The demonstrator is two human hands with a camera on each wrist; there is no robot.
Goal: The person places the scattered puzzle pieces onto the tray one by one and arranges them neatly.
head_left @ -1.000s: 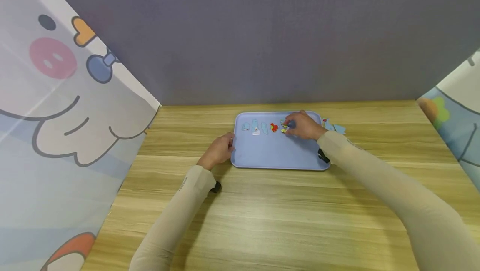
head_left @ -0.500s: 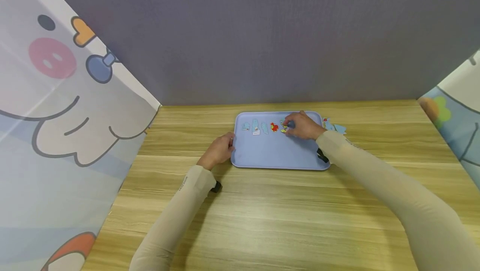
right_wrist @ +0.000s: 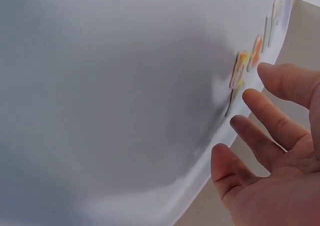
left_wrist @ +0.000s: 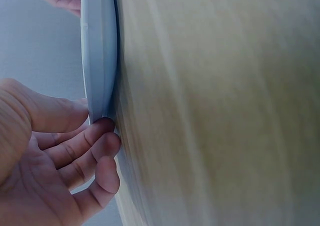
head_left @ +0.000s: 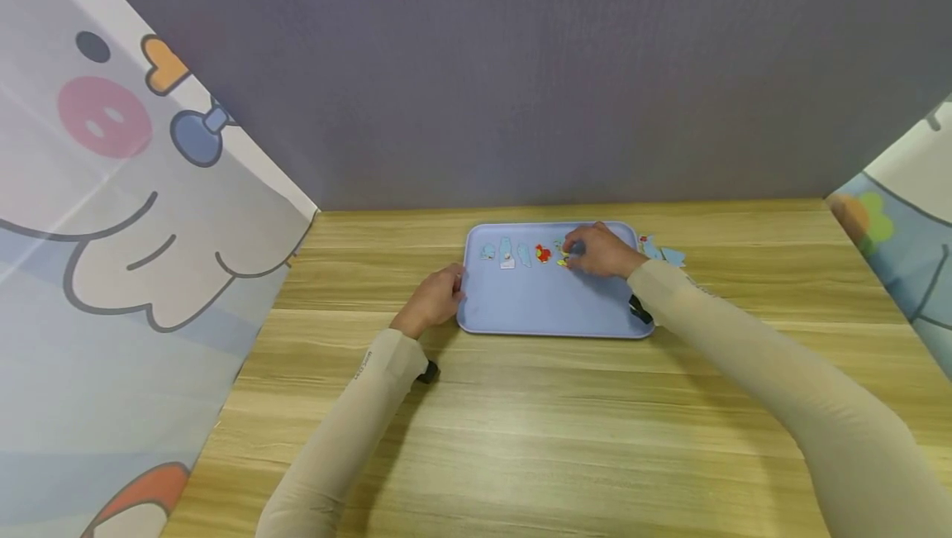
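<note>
A light blue tray [head_left: 550, 307] lies on the wooden table. My left hand [head_left: 435, 297] holds its left edge. In the left wrist view, the thumb is at the top of the tray's rim [left_wrist: 97, 51], with fingertips curled underneath. Above the tray's right half, the fingers of my right hand [head_left: 604, 250] are spread and loosely bent over a small flat yellow piece [head_left: 564, 262]. The right wrist view has this piece [right_wrist: 239, 70] lying on the tray, right by the thumb and index fingertips. Left of it sits a red piece [head_left: 543, 254].
Light blue pieces [head_left: 524, 254] and a piece with a white base [head_left: 507, 262] continue the row leftward along the tray. More light blue pieces [head_left: 673, 257] lie on the table [head_left: 521, 422] just past the tray's right edge. A grey panel [head_left: 535, 75] rises behind.
My right fingers have drawn back slightly from the yellow piece, and more of it shows. The left hand keeps its hold on the tray, which has not moved.
</note>
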